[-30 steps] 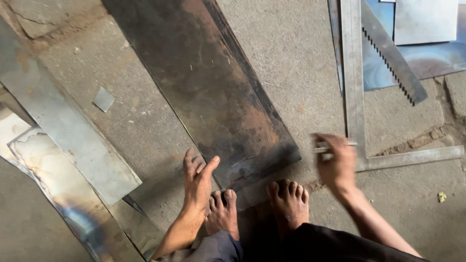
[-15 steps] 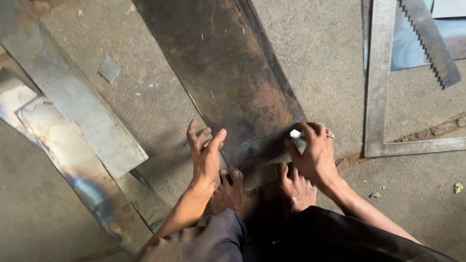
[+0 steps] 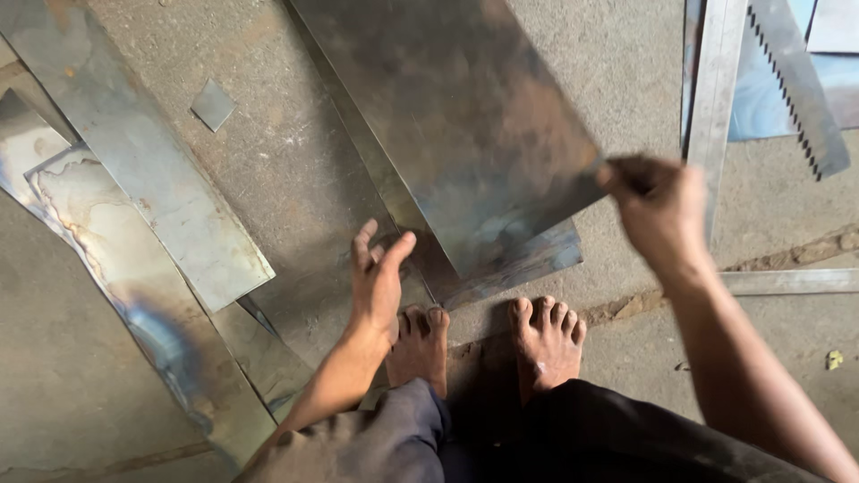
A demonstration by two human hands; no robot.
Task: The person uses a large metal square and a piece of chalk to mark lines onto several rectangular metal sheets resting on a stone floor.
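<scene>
The right hand (image 3: 658,206) was closed on the near corner of a dark rusty metal sheet (image 3: 465,125) and held that edge lifted above a second sheet (image 3: 514,259) on the concrete floor (image 3: 295,179). The left hand (image 3: 376,277) was open, fingers spread, just beside the lower sheet. The lifting seemed only begun; the far part looked not yet raised.

Left hand (image 3: 376,284) flat, splayed; right hand (image 3: 659,213) clenched.

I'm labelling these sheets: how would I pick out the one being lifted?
Start at the bare feet on the concrete floor. Just ahead, the dark rusty sheet is gripped at its corner by the right hand. Unlike the pale strips to the left, it is broad and brown-stained.
</scene>
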